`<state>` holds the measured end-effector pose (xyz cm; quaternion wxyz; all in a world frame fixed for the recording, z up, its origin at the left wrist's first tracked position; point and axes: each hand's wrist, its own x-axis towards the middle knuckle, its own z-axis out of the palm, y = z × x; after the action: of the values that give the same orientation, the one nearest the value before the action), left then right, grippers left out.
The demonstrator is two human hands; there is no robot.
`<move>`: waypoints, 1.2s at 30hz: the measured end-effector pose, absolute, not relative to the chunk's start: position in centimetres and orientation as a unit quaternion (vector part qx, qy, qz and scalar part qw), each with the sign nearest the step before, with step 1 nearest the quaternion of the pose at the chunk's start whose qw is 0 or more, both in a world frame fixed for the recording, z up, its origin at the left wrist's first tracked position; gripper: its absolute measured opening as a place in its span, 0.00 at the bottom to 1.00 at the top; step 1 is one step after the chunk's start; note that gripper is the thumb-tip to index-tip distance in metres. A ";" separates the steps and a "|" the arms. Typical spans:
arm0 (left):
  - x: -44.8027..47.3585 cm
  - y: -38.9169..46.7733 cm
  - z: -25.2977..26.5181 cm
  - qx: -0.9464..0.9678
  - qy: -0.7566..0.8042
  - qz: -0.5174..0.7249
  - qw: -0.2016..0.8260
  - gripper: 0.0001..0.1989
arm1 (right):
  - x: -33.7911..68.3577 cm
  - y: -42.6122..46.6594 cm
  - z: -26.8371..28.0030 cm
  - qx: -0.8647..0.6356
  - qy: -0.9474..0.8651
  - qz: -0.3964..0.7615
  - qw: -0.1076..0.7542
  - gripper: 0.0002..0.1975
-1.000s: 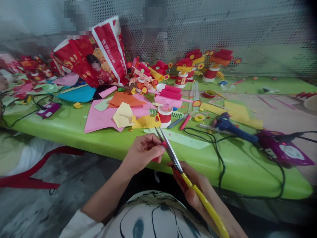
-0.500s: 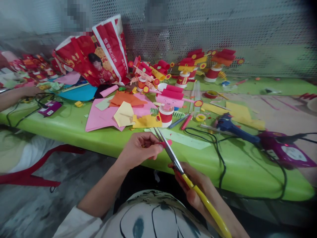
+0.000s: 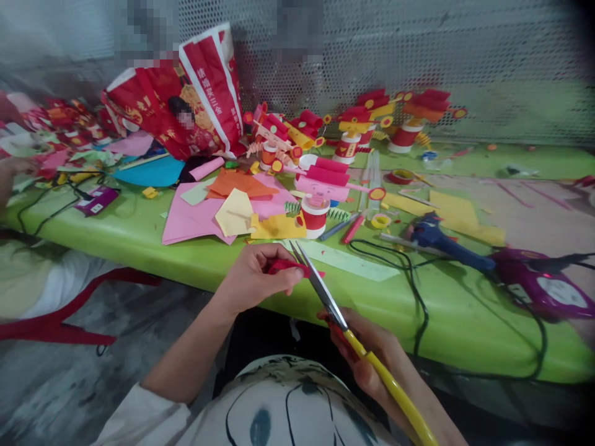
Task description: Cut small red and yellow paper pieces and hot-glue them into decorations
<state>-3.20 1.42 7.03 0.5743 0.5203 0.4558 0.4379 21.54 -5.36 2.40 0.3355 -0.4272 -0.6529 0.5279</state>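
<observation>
My left hand [image 3: 255,280] pinches a small piece of red paper [image 3: 284,265] between thumb and fingers, over the table's front edge. Yellow-handled scissors [image 3: 332,306] are held in my right hand [image 3: 372,350], their narrow blades pointing up and away from me. The blades are slightly apart, and the tip of the red paper lies at them. Just beyond the hands stands a pink and red paper figure [image 3: 320,186] on a red-and-white round base [image 3: 315,217]. A pale green paper strip [image 3: 348,260] lies flat behind the scissors.
A blue glue gun [image 3: 441,241] and a purple box [image 3: 542,282] with black cables lie at right. Pink paper sheets [image 3: 186,217] and a red bag [image 3: 162,111] are left of the figure. Another person's hand [image 3: 13,170] is at far left.
More red paper shows in my left hand, which has turned slightly. The scissors stay at the paper. The view shifts a little, and the other person's hand has moved left.
</observation>
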 end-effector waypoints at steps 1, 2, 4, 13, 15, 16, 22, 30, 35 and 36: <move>-3.2 1.4 7.0 0.520 0.457 0.437 0.574 0.09 | 21.5 -5.4 2.4 -0.426 -0.647 0.539 0.330 0.44; -3.2 1.4 7.0 0.520 0.459 0.436 0.573 0.09 | 21.5 -5.4 2.3 -0.426 -0.642 0.549 0.324 0.44; -3.3 1.3 7.0 0.520 0.464 0.432 0.572 0.09 | 21.4 -5.5 2.3 -0.432 -0.630 0.559 0.321 0.45; -3.8 1.4 7.5 0.536 0.443 0.414 0.587 0.08 | 20.7 -5.6 3.1 -0.441 -0.558 0.609 0.352 0.44; -3.8 1.3 7.7 0.543 0.433 0.394 0.602 0.08 | 20.3 -5.4 3.5 -0.456 -0.551 0.582 0.387 0.39; -3.7 1.3 7.8 0.545 0.429 0.381 0.612 0.08 | 20.0 -5.3 3.7 -0.466 -0.554 0.559 0.405 0.35; -3.0 0.8 8.5 0.553 0.392 0.298 0.672 0.06 | 18.1 -4.0 5.4 -0.481 -0.551 0.484 0.481 0.24; -3.4 0.4 9.0 0.600 0.391 0.322 0.619 0.08 | 17.1 -3.5 5.8 -0.443 -0.554 0.500 0.497 0.20; -3.4 -0.8 7.1 0.519 0.437 0.533 0.506 0.16 | 15.4 -3.7 6.8 -0.476 -0.471 0.482 0.565 0.19; -3.0 -1.3 6.7 0.515 0.465 0.542 0.473 0.16 | 15.1 -3.6 7.0 -0.479 -0.463 0.475 0.575 0.19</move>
<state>-2.95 -1.30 6.69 0.4735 0.5153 0.4655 0.5418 15.08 -3.61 6.96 0.5754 -0.4788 -0.4626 0.4751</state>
